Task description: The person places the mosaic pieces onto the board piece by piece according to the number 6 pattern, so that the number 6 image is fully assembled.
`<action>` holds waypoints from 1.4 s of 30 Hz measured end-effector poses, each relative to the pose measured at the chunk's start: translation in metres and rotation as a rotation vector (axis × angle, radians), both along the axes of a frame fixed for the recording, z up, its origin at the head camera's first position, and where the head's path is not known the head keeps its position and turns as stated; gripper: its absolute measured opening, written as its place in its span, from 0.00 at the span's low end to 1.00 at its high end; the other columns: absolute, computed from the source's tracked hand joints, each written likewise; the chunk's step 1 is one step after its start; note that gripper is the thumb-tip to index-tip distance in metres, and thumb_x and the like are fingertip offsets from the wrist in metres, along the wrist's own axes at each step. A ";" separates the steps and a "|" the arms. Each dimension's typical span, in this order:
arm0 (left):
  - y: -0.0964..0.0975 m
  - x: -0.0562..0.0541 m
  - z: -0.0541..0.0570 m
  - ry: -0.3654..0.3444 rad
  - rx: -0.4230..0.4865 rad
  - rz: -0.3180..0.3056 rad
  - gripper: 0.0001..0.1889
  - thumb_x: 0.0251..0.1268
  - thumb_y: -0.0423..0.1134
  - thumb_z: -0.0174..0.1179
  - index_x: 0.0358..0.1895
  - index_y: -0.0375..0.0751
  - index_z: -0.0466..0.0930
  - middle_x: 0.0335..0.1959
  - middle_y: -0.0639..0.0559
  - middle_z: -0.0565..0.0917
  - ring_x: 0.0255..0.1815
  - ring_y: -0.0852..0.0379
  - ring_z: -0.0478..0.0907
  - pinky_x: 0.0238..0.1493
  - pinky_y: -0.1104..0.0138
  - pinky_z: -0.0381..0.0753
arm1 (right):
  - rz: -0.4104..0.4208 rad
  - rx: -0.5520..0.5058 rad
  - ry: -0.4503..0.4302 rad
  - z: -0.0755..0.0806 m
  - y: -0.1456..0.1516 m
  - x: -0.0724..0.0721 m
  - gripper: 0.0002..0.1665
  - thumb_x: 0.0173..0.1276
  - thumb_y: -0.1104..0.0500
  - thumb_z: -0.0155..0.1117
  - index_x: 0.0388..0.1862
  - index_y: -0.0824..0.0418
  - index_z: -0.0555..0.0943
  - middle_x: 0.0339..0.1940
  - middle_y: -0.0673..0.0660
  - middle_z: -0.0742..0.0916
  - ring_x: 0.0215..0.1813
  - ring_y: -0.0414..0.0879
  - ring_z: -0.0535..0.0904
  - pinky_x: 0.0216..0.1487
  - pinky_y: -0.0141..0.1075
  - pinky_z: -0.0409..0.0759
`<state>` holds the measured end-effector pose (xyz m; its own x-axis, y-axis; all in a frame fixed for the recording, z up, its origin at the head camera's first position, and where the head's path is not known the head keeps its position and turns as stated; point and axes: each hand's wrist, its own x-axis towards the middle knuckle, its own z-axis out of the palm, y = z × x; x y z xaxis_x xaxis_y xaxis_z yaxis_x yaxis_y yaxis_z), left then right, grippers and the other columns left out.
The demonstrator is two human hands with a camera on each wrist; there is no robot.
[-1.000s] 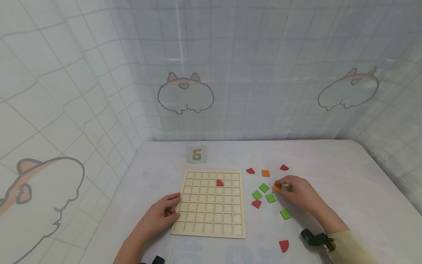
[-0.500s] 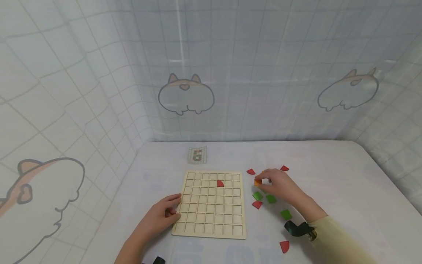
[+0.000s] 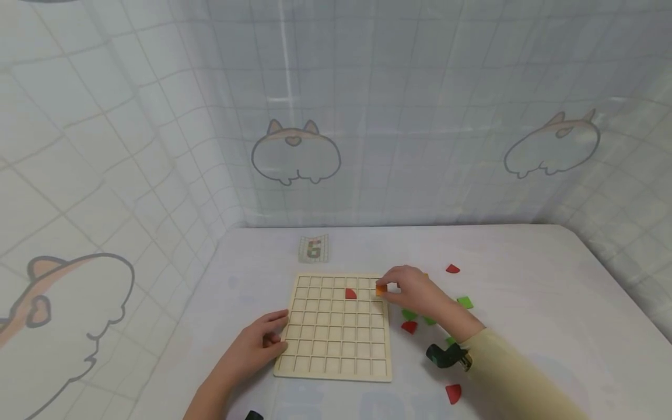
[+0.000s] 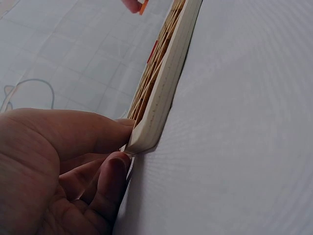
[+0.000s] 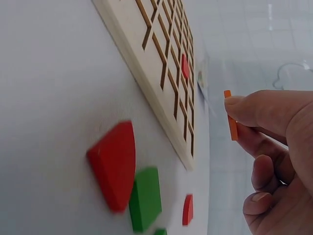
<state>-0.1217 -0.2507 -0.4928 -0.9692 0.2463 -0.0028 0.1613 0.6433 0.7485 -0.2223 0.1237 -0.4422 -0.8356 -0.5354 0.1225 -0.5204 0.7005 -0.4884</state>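
A pale wooden board (image 3: 333, 377) with a grid of square cells lies on the table. One red quarter-round piece (image 3: 350, 294) sits in a cell in an upper row. My right hand (image 3: 417, 291) pinches an orange square tile (image 5: 233, 128) between thumb and fingertip, over the board's upper right edge. In the right wrist view the tile is held on edge, raised above the board. The left hand (image 3: 257, 344) rests its thumb and fingertips against the board's left edge. The left wrist view has these fingertips (image 4: 124, 128) touching the rim near a corner.
Right of the board lie loose green square tiles (image 3: 465, 302) and red quarter-round pieces (image 3: 409, 327), some partly covered by the right arm. Another red piece (image 3: 454, 394) lies near the front. A small gridded card (image 3: 313, 249) with a figure lies behind the board.
The right hand has carried the orange tile leftward, from among the loose pieces to the board's upper right edge. The left hand and the board keep their places.
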 end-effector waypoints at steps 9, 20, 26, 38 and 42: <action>0.001 0.002 0.002 -0.002 -0.006 0.007 0.29 0.59 0.34 0.70 0.65 0.34 0.75 0.68 0.53 0.72 0.37 0.64 0.75 0.38 0.70 0.76 | 0.031 -0.034 -0.041 -0.002 -0.022 -0.003 0.13 0.64 0.56 0.72 0.48 0.52 0.89 0.45 0.44 0.87 0.48 0.43 0.80 0.46 0.37 0.78; 0.002 0.002 0.001 -0.015 -0.015 0.021 0.29 0.59 0.33 0.70 0.66 0.35 0.75 0.68 0.53 0.72 0.38 0.64 0.76 0.39 0.70 0.77 | 0.020 -0.038 -0.112 -0.004 -0.051 -0.006 0.13 0.65 0.54 0.71 0.49 0.50 0.89 0.46 0.44 0.86 0.42 0.40 0.77 0.42 0.35 0.77; 0.001 0.002 0.002 -0.006 -0.008 0.008 0.29 0.59 0.34 0.69 0.66 0.34 0.75 0.69 0.53 0.72 0.38 0.64 0.76 0.40 0.70 0.77 | 0.037 -0.068 -0.119 -0.005 -0.057 -0.008 0.14 0.65 0.55 0.71 0.50 0.52 0.88 0.46 0.44 0.86 0.45 0.41 0.79 0.44 0.35 0.78; 0.000 0.001 0.001 -0.005 -0.002 0.009 0.30 0.59 0.34 0.70 0.66 0.35 0.75 0.68 0.53 0.72 0.38 0.64 0.76 0.39 0.70 0.77 | 0.076 -0.080 -0.107 -0.014 -0.070 -0.018 0.14 0.66 0.56 0.71 0.50 0.55 0.88 0.47 0.45 0.87 0.49 0.41 0.80 0.49 0.37 0.78; 0.000 0.001 0.000 -0.004 0.000 0.008 0.29 0.59 0.33 0.70 0.66 0.34 0.75 0.68 0.53 0.72 0.38 0.64 0.76 0.39 0.70 0.77 | 0.084 -0.061 -0.105 -0.019 -0.078 -0.021 0.14 0.65 0.57 0.71 0.50 0.56 0.88 0.46 0.46 0.87 0.49 0.41 0.80 0.49 0.37 0.78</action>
